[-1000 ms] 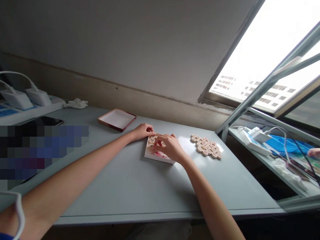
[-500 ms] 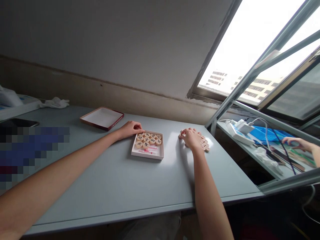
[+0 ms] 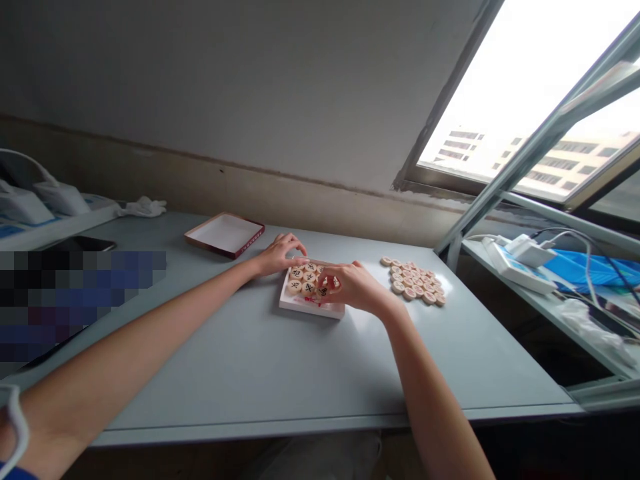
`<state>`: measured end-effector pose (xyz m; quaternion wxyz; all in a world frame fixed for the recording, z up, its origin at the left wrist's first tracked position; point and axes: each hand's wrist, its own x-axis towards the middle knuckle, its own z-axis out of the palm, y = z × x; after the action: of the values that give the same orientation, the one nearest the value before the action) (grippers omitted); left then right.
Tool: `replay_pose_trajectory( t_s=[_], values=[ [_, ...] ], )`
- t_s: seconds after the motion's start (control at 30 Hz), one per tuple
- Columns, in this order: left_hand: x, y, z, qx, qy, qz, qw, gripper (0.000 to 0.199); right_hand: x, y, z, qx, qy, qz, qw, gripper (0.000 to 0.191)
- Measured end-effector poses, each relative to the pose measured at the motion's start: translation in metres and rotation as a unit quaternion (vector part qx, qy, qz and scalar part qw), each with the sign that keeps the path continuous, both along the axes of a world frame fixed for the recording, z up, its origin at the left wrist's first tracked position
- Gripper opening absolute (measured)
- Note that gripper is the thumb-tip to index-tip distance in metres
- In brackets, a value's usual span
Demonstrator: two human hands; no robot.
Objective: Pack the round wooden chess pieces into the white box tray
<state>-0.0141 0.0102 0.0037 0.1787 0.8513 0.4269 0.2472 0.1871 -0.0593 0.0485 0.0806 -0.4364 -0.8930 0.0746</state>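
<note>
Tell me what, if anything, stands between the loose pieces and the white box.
Only the right hand, reaching over the right side of the white box; nothing else visible stands before the loose pieces.

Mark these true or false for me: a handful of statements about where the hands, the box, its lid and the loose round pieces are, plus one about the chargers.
1. The right hand is over the shallow box. True.
2. The lid lies with its pale inside facing up. True.
3. The left hand is resting inside the lid. False: the left hand is at the far edge of the shallow box.
4. The loose round pieces lie between the lid and the shallow box. False: they lie to the right of the shallow box.
5. White chargers are at the far left of the view. True.
</note>
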Motion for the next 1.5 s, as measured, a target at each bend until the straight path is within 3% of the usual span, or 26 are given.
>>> replay_pose_trajectory(
  t_s=[0.13,0.33,0.57,1.07,1.2,1.27,1.33,1.4,1.5],
  values=[
    [-0.002,-0.001,0.006,-0.069,-0.002,-0.039,0.997,0.043,0.001,0.001,0.000,0.012,-0.005,-0.006,1.000,0.016],
    [-0.007,-0.003,0.019,-0.151,0.056,-0.120,0.980,0.059,0.000,0.001,-0.001,0.002,0.000,-0.005,1.000,0.041],
    [-0.006,-0.005,0.020,-0.145,0.076,-0.125,0.979,0.066,0.002,0.005,-0.005,0.011,0.005,-0.014,1.000,0.008],
    [-0.009,-0.002,0.016,-0.153,0.051,-0.132,0.978,0.063,0.004,0.005,-0.002,-0.007,0.013,-0.020,1.000,0.005],
    [-0.009,-0.002,0.016,-0.153,0.038,-0.133,0.978,0.062,0.012,0.010,0.000,-0.043,0.051,-0.001,0.998,0.006],
    [-0.010,-0.001,0.016,-0.159,0.022,-0.134,0.978,0.060,0.025,0.018,-0.001,-0.019,0.083,-0.043,0.995,0.013],
    [-0.009,-0.001,0.015,-0.177,0.001,-0.134,0.975,0.056,0.044,0.027,-0.006,0.076,0.073,-0.165,0.981,0.019],
    [-0.008,-0.001,0.014,-0.196,-0.025,-0.124,0.972,0.050,0.065,0.034,-0.015,0.161,0.009,-0.301,0.940,0.026],
    [-0.005,-0.001,0.011,-0.191,-0.061,-0.091,0.975,0.044,0.088,0.041,-0.030,0.144,-0.080,-0.384,0.909,0.033]
  ],
)
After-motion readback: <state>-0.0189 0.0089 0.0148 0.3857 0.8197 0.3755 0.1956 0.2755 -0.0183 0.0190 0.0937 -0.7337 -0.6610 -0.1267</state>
